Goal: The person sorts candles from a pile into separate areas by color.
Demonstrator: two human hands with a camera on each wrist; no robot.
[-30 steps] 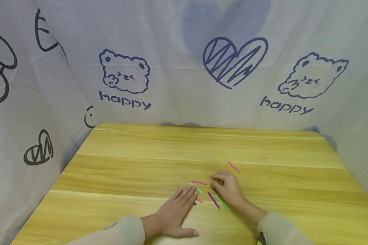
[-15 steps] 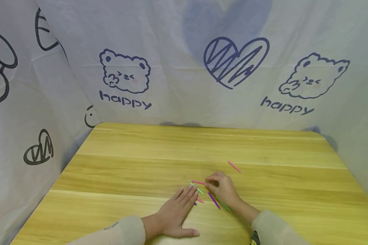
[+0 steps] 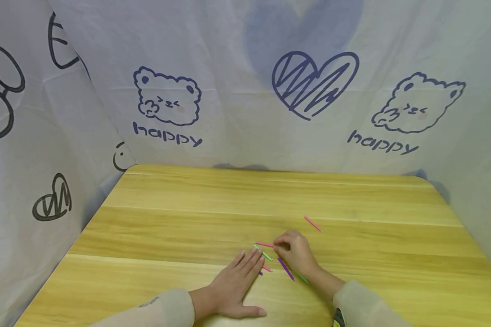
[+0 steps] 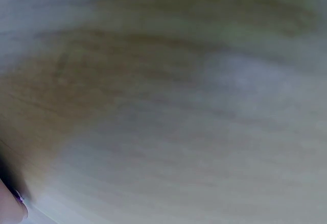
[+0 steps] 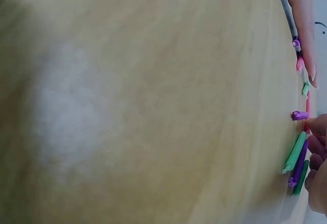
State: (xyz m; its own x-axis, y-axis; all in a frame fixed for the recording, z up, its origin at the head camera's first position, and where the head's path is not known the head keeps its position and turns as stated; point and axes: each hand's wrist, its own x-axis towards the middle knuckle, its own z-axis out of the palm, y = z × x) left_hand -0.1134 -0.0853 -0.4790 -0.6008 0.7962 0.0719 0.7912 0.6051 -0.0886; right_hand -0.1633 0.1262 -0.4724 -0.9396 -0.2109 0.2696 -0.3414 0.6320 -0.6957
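My left hand point(image 3: 237, 284) lies flat on the table, fingers together and thumb spread. From under its fingers stick out parts of a green candle-like stick point(image 3: 267, 256), a pink one point(image 3: 267, 269) and a purple one point(image 3: 261, 273). Thumb and forefinger of my right hand point(image 3: 300, 256) pinch the right end of another thin pink candle-like stick point(image 3: 264, 244), which points at the left fingertips. In the right wrist view, purple point(image 5: 300, 115) and green point(image 5: 295, 153) sticks with narrowed tips lie close to the right fingers. The left wrist view shows mostly blurred tabletop.
A purple stick point(image 3: 285, 269) and a partly hidden green stick point(image 3: 303, 278) lie beside and below my right hand. Farther back on the wooden table point(image 3: 167, 204) lies a pink stick point(image 3: 313, 224). A white cloth point(image 3: 237, 113) with drawings hangs behind the table.
My right hand has moved left onto the end of the pink stick, covering more of the sticks below it, then stayed there. The left hand has kept its place.
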